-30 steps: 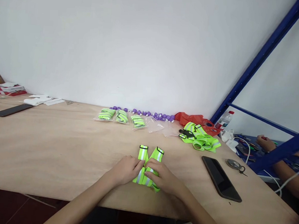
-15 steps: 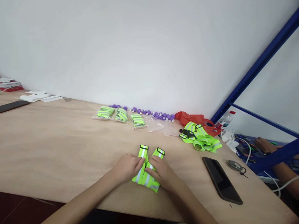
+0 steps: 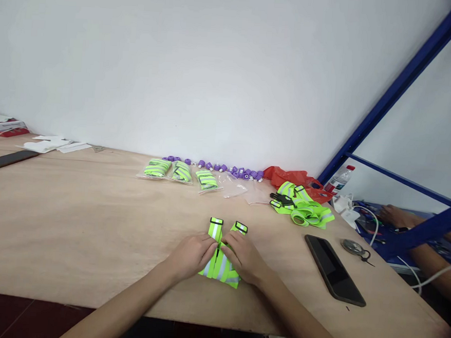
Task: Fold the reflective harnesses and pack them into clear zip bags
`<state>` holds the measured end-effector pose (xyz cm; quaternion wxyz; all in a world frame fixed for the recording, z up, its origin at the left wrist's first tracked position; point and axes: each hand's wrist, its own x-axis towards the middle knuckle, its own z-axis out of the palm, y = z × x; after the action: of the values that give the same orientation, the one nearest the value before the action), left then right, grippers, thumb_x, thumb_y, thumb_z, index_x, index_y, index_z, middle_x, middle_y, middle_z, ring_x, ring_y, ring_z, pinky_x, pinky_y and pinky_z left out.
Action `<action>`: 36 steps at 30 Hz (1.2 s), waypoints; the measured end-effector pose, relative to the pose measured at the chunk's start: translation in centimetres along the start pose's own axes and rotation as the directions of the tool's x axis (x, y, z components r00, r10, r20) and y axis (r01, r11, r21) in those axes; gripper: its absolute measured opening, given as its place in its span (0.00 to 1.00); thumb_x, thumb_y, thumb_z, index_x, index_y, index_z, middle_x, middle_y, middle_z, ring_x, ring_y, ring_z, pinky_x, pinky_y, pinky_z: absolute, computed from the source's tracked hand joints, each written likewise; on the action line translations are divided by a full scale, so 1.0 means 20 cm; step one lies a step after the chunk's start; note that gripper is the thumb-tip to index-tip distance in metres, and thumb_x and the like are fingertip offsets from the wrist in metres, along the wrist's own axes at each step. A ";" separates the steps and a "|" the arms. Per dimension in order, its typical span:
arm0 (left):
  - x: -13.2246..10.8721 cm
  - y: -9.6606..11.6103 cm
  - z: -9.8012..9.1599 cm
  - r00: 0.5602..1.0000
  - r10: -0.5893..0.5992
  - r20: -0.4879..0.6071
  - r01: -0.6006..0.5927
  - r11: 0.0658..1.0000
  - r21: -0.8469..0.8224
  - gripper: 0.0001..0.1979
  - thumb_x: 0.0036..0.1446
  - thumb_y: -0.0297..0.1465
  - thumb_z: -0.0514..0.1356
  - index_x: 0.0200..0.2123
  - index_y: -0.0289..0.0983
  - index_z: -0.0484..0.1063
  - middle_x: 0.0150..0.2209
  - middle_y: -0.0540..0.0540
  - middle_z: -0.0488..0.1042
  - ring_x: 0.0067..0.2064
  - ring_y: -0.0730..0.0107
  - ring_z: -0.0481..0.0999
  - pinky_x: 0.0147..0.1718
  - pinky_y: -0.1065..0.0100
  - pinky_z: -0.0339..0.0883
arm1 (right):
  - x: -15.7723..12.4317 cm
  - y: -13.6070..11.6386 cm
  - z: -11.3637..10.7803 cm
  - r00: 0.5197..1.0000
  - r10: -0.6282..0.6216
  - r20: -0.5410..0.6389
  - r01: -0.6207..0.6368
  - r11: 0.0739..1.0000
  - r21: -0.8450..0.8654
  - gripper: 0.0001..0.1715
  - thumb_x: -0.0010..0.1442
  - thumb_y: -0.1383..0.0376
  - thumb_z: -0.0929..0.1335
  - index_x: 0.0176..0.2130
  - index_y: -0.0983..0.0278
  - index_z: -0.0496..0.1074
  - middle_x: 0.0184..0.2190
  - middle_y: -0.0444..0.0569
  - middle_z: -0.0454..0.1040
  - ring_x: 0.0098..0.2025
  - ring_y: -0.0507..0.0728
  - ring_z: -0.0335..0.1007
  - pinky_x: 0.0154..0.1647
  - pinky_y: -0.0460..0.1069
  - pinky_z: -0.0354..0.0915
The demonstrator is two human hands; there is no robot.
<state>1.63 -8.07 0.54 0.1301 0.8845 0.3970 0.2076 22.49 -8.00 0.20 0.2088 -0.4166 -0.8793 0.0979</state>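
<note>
A folded neon-green reflective strap [image 3: 222,267] with silver stripes lies on the table in front of me. Two strap ends with black slide buckles point away from me. My left hand [image 3: 191,254] grips its left side, thumb on top and the other fingers partly hidden. On the right side, my right hand [image 3: 244,255] holds the strap with fingers bent and thumb pressed near the middle. Beyond lie several bagged green straps [image 3: 206,180] and flat clear plastic bags [image 3: 234,187]. A loose pile of green straps [image 3: 309,213] with a black clip sits at the right.
Purple rolls [image 3: 244,174] line the wall beside a red plastic bag [image 3: 286,177]. To the right are a smartphone [image 3: 335,269], a round metal object [image 3: 353,247] and a bottle [image 3: 339,180]. Another person's arm [image 3: 399,218] shows past the blue frame [image 3: 392,101]. Papers [image 3: 51,145] lie at the left.
My right hand has shifted slightly left and its fingers sit nearer the middle of the strap. My left hand stays almost in place. The view has moved a little.
</note>
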 end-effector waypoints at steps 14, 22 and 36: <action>-0.02 0.00 0.01 0.999 0.053 -0.003 -0.053 0.985 -0.163 0.18 0.69 0.31 0.48 0.59 0.41 0.67 0.57 0.41 0.71 0.57 0.57 0.70 0.57 0.54 0.65 | -0.04 0.03 0.10 0.949 0.102 -0.298 -0.172 0.960 -0.219 0.13 0.69 0.62 0.61 0.42 0.64 0.72 0.45 0.57 0.75 0.47 0.63 0.70 0.46 0.57 0.68; -0.02 0.00 -0.03 0.997 0.066 0.032 -0.061 0.989 -0.137 0.21 0.71 0.35 0.45 0.64 0.43 0.64 0.59 0.41 0.69 0.60 0.56 0.68 0.59 0.54 0.63 | -0.05 0.00 0.08 0.939 0.165 -0.302 -0.256 0.921 -0.294 0.11 0.66 0.60 0.65 0.42 0.63 0.73 0.46 0.56 0.76 0.49 0.65 0.69 0.48 0.57 0.66; -0.01 0.05 -0.02 1.000 -0.005 0.012 0.007 0.979 -0.204 0.17 0.66 0.43 0.57 0.53 0.43 0.74 0.52 0.43 0.74 0.53 0.58 0.72 0.54 0.59 0.66 | -0.05 0.02 0.09 0.940 0.216 -0.266 -0.288 0.919 -0.269 0.14 0.68 0.60 0.61 0.47 0.62 0.71 0.51 0.57 0.74 0.51 0.64 0.71 0.47 0.56 0.66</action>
<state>1.91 -8.77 1.23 0.2232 0.8665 0.3754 0.2418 22.47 -8.61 -1.88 0.2284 -0.5626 -0.7922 -0.0614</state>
